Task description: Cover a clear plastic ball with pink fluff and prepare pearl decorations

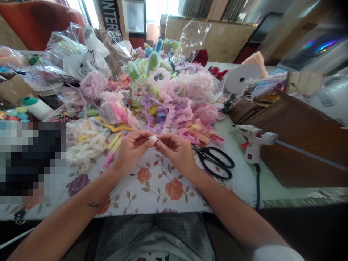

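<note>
Above the front of the flowered cloth, my left hand (135,147) is closed, thumb and fingertips pinching a small white rounded piece (153,139). Fingertips of my right hand (174,149) meet it from the other side, pinched at the piece's edge; whatever thin bit lies between them is too small to name. Black-handled scissors (217,163) lie just right of my right hand. Behind both hands are pink and lilac ruffled trim (174,105) and a doll (141,90) with green eyes. Cream yarn (85,145) is heaped to the left of my left hand.
A white glue gun (251,141) with a long glue stick stands at the right, its cord running over the table edge. Beside it is a cardboard box (301,145). A white ribbon spool (241,78) and pink yarn (205,113) sit farther back. Plastic bags (63,45) crowd the back left.
</note>
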{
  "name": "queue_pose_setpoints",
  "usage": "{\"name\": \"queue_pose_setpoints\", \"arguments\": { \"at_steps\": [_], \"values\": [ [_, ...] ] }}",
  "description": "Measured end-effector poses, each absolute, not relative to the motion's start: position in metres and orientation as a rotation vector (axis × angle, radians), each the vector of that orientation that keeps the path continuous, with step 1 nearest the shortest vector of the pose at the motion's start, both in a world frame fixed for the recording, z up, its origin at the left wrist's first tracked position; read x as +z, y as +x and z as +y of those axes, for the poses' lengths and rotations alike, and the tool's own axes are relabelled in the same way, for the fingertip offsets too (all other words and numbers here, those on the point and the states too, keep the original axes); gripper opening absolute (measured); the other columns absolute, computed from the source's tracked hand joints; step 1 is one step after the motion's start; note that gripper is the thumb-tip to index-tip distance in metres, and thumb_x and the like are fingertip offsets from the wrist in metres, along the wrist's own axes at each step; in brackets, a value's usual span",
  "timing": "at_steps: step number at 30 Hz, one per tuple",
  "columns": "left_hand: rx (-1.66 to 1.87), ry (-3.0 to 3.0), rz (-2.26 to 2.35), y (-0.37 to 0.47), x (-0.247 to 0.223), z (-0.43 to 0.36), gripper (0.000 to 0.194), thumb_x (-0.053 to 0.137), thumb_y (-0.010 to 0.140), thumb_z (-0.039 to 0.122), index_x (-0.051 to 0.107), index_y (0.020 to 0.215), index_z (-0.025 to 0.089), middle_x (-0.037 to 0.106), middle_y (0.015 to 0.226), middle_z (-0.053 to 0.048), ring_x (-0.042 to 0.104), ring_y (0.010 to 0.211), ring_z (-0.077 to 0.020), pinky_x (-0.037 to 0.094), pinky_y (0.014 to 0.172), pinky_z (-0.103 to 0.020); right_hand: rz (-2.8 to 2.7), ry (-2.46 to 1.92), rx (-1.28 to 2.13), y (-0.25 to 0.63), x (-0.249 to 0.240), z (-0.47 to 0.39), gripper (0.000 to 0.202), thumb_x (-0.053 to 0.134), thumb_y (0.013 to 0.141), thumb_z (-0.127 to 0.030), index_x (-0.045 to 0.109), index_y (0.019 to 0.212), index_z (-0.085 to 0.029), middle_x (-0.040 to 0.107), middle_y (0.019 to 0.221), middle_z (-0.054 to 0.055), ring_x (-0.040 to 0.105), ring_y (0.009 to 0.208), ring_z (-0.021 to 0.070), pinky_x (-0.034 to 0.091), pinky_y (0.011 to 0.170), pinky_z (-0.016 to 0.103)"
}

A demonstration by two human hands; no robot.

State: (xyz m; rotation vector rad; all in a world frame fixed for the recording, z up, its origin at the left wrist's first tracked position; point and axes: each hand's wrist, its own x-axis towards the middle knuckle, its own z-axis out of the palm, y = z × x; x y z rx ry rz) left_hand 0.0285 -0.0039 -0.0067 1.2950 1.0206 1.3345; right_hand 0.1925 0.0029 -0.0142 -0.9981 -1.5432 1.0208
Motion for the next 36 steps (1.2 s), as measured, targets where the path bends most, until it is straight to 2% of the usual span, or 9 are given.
{"name": "queue_pose_setpoints", "arguments": {
  "at_steps": [8,16,22,27,36],
  "values": [
    [1.267,1.352,0.998,0.0253,-0.0085,-0.0018,0.024,0.076,0.077,0.035,0.069,0.094,0.019,0.073,0.088,-0.004,0.069,0.084,-0.0164,0.057,0.077,-0.026,-1.721,-0.960,0.707,0.1978,-0.0109,0.0066,0.008,0.067,0.085,-0.024,0.072,0.091,-0.021,0.072,0.086,0.003,0.067,0.078,0.0138,0.055,0.069,0.025],
    [1.331,1.500,1.106,0.0259,-0.0092,-0.0054,0.021,0.075,0.078,0.034,0.072,0.093,0.019,0.074,0.089,-0.004,0.070,0.081,-0.0163,0.059,0.074,-0.026,-1.772,-0.910,0.474,0.1974,-0.0149,0.0027,0.011,0.061,0.090,-0.025,0.070,0.094,-0.023,0.072,0.090,0.004,0.066,0.081,0.0156,0.055,0.074,0.029],
    [1.354,1.593,1.107,0.0256,-0.0135,-0.0060,0.015,0.072,0.081,0.031,0.072,0.092,0.020,0.075,0.096,-0.004,0.069,0.086,-0.0164,0.058,0.081,-0.028,-1.777,-0.885,0.559,0.1976,-0.0129,0.0036,0.007,0.062,0.088,-0.021,0.069,0.090,-0.021,0.071,0.087,0.004,0.066,0.082,0.0157,0.055,0.074,0.028],
    [1.369,1.682,1.130,0.0250,-0.0139,-0.0051,0.009,0.069,0.082,0.027,0.071,0.087,0.020,0.074,0.097,-0.004,0.068,0.086,-0.0160,0.056,0.080,-0.028,-1.738,-0.938,0.662,0.1972,-0.0128,0.0039,0.007,0.063,0.086,-0.021,0.069,0.089,-0.021,0.071,0.088,0.004,0.067,0.079,0.0152,0.055,0.070,0.026],
    [1.351,1.787,1.140,0.0245,-0.0154,-0.0051,0.007,0.067,0.083,0.025,0.072,0.084,0.021,0.075,0.096,-0.006,0.069,0.096,-0.0205,0.056,0.086,-0.034,-1.777,-0.900,0.613,0.1975,-0.0191,0.0063,0.008,0.062,0.082,-0.016,0.069,0.084,-0.020,0.071,0.086,0.004,0.067,0.083,0.0168,0.055,0.073,0.028]
  ]
}}
